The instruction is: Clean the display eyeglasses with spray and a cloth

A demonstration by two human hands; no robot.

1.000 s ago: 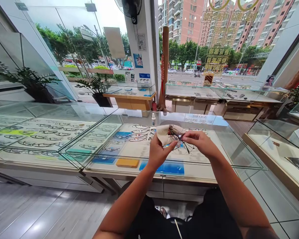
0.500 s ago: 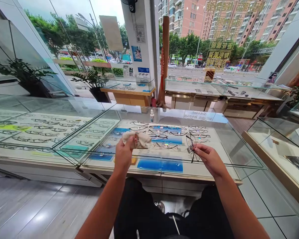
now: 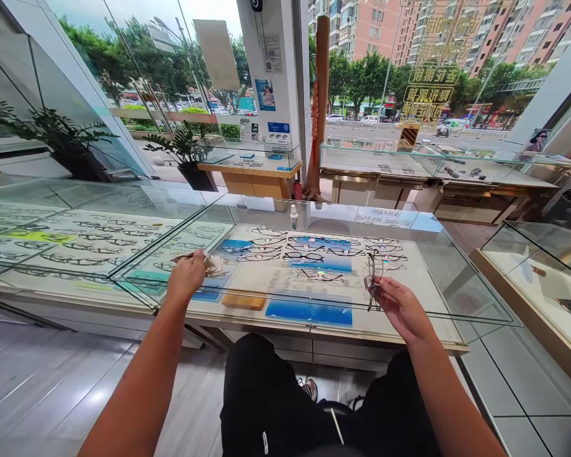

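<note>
My left hand (image 3: 188,276) is closed on a light beige cloth (image 3: 214,263) above the left part of the glass display case. Between the thumb and fingers of my right hand (image 3: 402,306) is a pair of dark-framed eyeglasses (image 3: 375,266), turned on end over the case's right side. A small tag seems to hang at its frame near my fingertips. Beyond my hands a small white spray bottle (image 3: 294,217) stands upright on the glass top. Under the glass lie rows of eyeglasses (image 3: 303,257) on white and blue panels.
The glass case (image 3: 409,316) has a sharp front edge close to my knees. A yellow-brown block (image 3: 244,300) shows near its front. Another case (image 3: 9,279) full of frames adjoins on the left; a further counter (image 3: 528,304) stands right. Potted plants (image 3: 185,155) are by the window.
My left hand has moved left with the cloth, away from the middle of the case. My right hand still holds the eyeglasses in nearly the same place. The view has shifted slightly.
</note>
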